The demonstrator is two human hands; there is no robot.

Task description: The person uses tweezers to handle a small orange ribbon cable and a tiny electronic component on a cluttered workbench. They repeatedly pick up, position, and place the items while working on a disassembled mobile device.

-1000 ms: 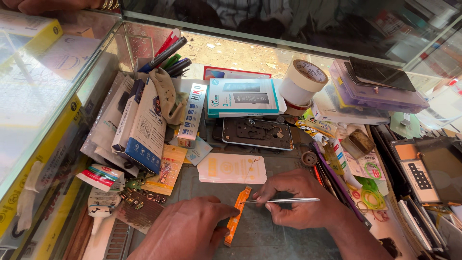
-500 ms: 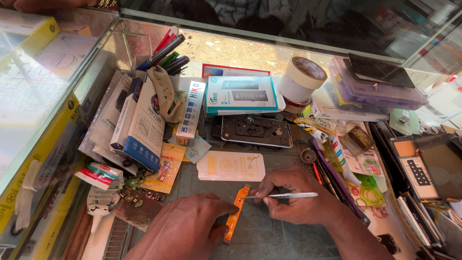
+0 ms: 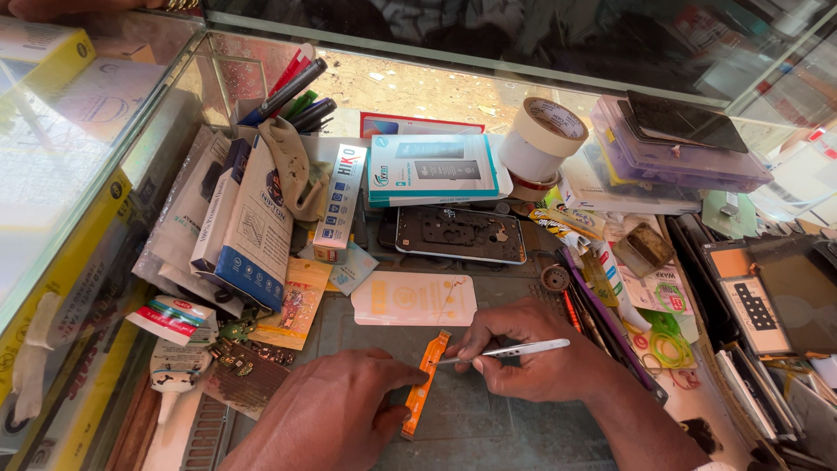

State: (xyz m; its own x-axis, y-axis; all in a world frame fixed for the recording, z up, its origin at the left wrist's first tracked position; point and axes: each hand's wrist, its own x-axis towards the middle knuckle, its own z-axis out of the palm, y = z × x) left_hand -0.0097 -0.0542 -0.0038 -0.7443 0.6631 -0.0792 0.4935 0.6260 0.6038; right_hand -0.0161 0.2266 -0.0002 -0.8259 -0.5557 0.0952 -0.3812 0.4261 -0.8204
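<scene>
Head view: left hand [image 3: 336, 419] presses fingers down on orange strip [image 3: 425, 384] near worktop [image 3: 488, 436] front edge, pinning it. Right hand [image 3: 532, 358], fingers closed round silver tweezers [image 3: 510, 351], tip at strip's upper end.

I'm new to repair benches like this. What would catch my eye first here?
At the front, the left hand pins an orange strip on the dark mat while the right hand holds silver tweezers to it. Behind lies an opened phone frame, with a white tape roll farther back.
</scene>
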